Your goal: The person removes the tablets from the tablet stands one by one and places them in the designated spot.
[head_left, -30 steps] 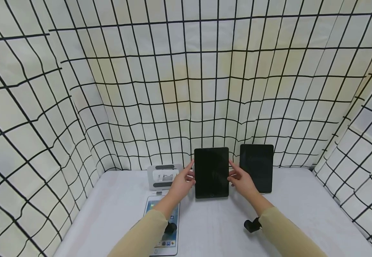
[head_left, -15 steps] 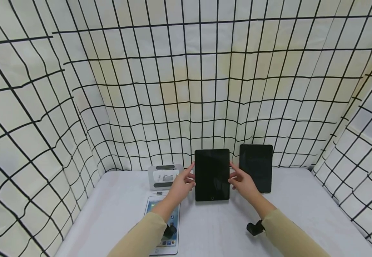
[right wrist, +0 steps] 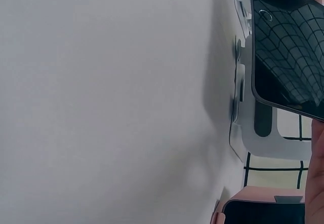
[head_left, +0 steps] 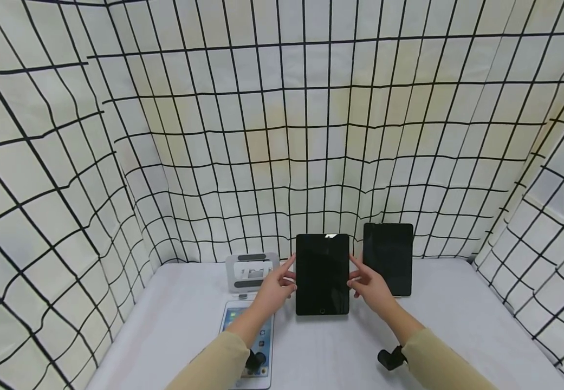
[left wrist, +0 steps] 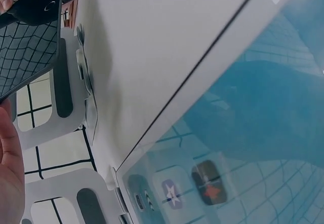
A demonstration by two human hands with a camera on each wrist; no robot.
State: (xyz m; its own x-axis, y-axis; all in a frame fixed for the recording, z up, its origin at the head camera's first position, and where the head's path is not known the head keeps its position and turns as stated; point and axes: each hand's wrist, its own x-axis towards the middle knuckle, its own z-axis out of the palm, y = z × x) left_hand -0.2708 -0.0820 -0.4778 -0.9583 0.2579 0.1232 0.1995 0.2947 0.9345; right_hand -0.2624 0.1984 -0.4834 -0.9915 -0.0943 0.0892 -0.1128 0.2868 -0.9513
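A black tablet (head_left: 322,276) stands upright in the middle of the head view, dark screen and round home button toward me. My left hand (head_left: 274,292) holds its left edge and my right hand (head_left: 370,286) its right edge, fingers along the sides. Behind the tablet (right wrist: 288,57) in the right wrist view is a grey stand (right wrist: 263,117) with dark pads; tablet and stand look apart there. Below my left forearm lies a white tablet (head_left: 264,338) with a lit screen, partly covered by the arm.
A grey stand (head_left: 254,257) with dark pads is at the back left, beyond the white tablet. At the back right, a second dark tablet (head_left: 389,260) leans on a pink stand (right wrist: 263,193). White cloth with a black grid encloses the table (head_left: 340,352).
Both hands have brought the black tablet a little toward me, and it looks slightly larger and lower. The head view has tilted up slightly. The other tablets have not moved.
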